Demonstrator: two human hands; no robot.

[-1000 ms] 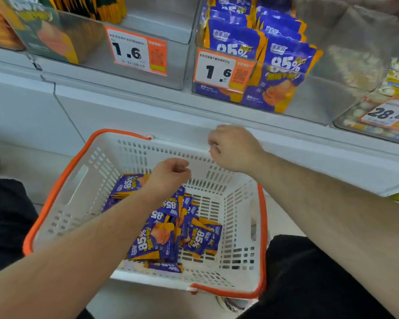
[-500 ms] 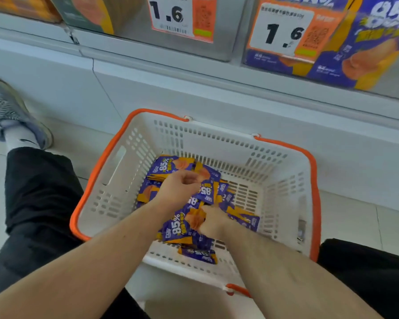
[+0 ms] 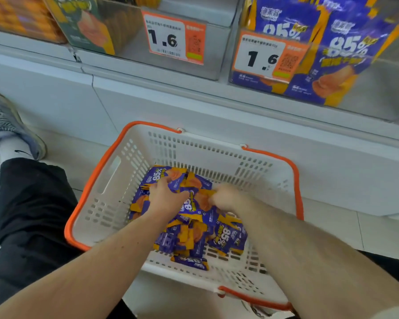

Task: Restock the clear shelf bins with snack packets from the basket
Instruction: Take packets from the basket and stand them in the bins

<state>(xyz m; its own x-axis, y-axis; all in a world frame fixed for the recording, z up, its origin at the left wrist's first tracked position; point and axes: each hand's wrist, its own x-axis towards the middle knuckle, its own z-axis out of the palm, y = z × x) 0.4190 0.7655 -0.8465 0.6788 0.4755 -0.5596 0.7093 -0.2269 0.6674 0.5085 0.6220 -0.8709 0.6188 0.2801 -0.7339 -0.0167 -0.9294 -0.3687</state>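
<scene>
Down among the snack packets (image 3: 187, 229): glossy purple and orange, stamped "85%" in white, heaped loose on the floor of the white slotted basket (image 3: 106, 217) with its orange rim. Left hand (image 3: 165, 196) laid on the heap, fingers curled round a packet at the far side. Right hand (image 3: 225, 198) blurred, fingers seemingly bunched on packets; grip hard to tell. Above, on the shelf, clear bin (image 3: 378, 88) with the same purple packets behind a 1.6 price tag (image 3: 262, 56); second tag (image 3: 168, 39) on the bin to its left. Black trouser leg (image 3: 30, 215), grey shoe (image 3: 7, 125) at left. Against half a second ago: right hand farther up the heap, level with the left instead of nearer the basket's near wall.
</scene>
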